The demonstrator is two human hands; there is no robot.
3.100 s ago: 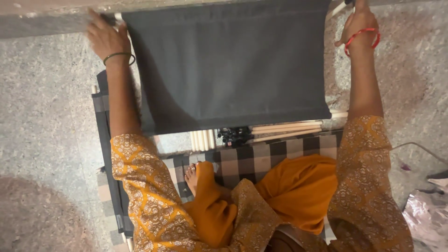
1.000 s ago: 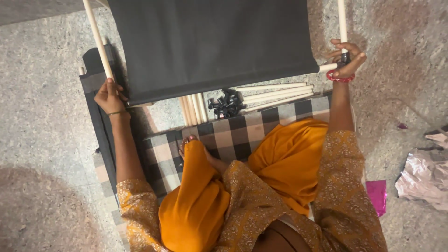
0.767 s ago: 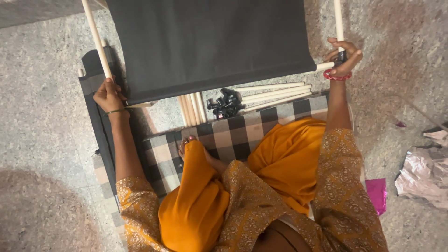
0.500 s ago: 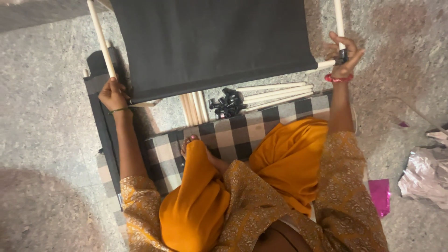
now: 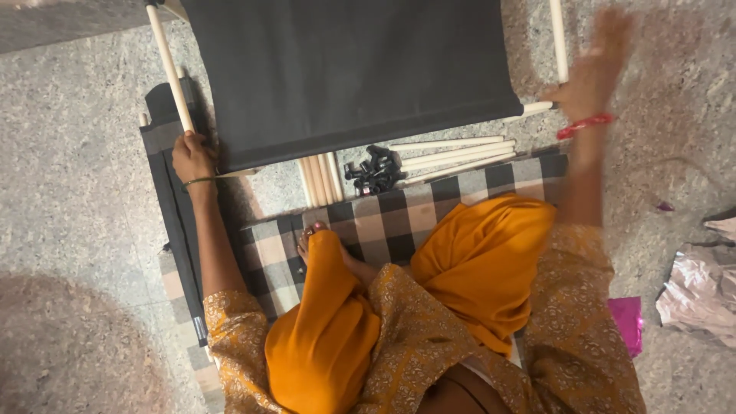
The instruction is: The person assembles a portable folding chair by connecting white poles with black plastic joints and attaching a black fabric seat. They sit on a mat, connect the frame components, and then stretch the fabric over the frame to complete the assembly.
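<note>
From the head view, the left hand [image 5: 193,157] has its fingers wrapped around the lower end of a pale wooden rod [image 5: 170,67], seemingly to steady the dark fabric panel [image 5: 353,73] stretched flat on the stone floor [image 5: 69,192]. The right hand [image 5: 594,69] is blurred beside the opposite rod [image 5: 559,38]; I cannot tell its fingers' state. Spare dowels [image 5: 448,153] and black connectors [image 5: 374,170] lie near the checked mat [image 5: 399,222].

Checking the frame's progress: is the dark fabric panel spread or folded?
Spread: the dark fabric panel lies flat and taut between two wooden rods.
</note>
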